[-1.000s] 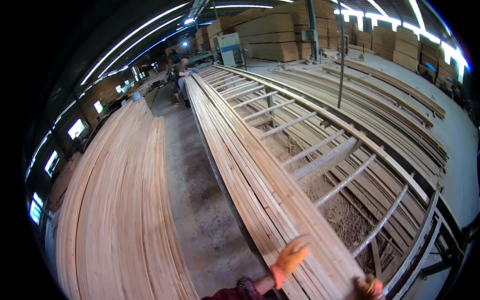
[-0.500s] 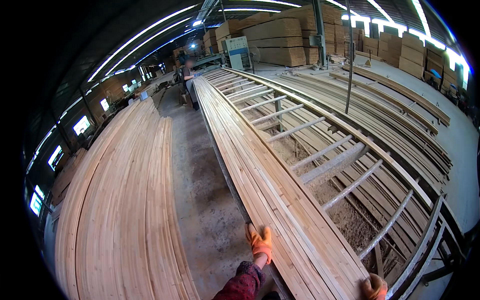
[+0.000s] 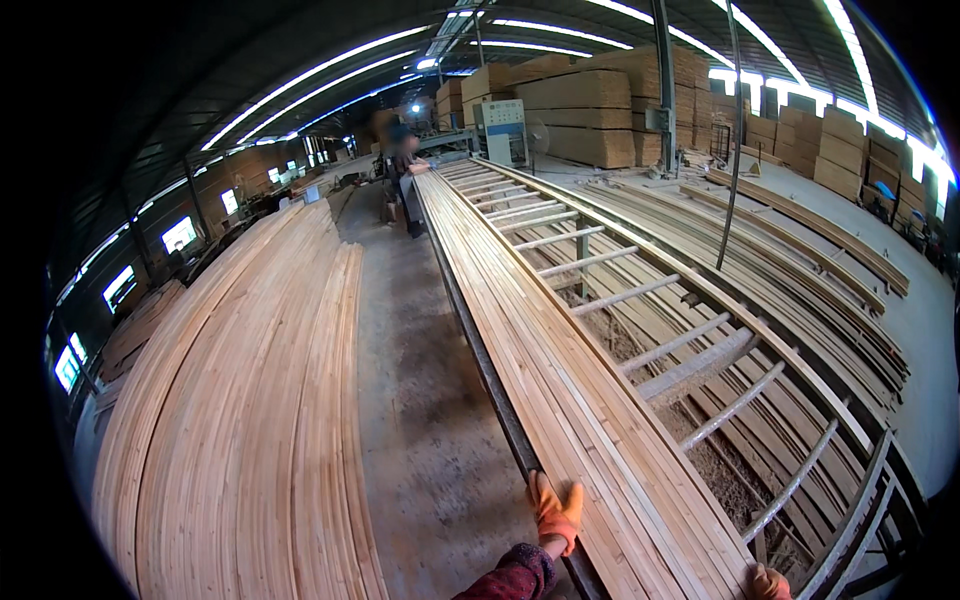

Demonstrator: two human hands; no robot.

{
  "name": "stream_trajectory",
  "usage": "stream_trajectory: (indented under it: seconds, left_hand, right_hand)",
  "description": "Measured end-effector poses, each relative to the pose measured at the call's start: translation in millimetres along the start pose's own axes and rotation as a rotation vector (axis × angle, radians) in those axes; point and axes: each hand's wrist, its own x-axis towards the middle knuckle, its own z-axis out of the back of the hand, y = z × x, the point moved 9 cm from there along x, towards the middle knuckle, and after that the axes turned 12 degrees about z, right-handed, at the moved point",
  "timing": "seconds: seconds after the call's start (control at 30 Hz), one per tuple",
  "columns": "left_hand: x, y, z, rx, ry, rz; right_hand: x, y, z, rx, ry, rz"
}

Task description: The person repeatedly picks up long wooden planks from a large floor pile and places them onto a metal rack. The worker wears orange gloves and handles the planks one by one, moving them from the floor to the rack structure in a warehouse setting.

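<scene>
The long wooden strips [image 3: 560,370] run straight away from the left hand [image 3: 556,510], whose gloved fingers curl over their near left edge. The right hand [image 3: 768,583] touches the far side; its grip cannot be told.

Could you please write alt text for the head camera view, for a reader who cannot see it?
Two hands in orange gloves, the left hand and the right hand, rest on the near end of a very long stack of pale wooden strips on a metal rack. A wide pile of similar pale boards lies left of a concrete aisle.
</scene>
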Motion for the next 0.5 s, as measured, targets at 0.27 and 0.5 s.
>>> stream_trajectory:
  seconds: [0.27,0.5]
  left_hand:
    - [3,-8,-1,-0.021,0.053,0.029]
    - [4,-4,9,-0.026,0.013,0.006]
  right_hand:
    - [-6,48,-9,-0.335,-0.148,0.045]
    - [4,60,-16,-0.509,-0.095,0.190]
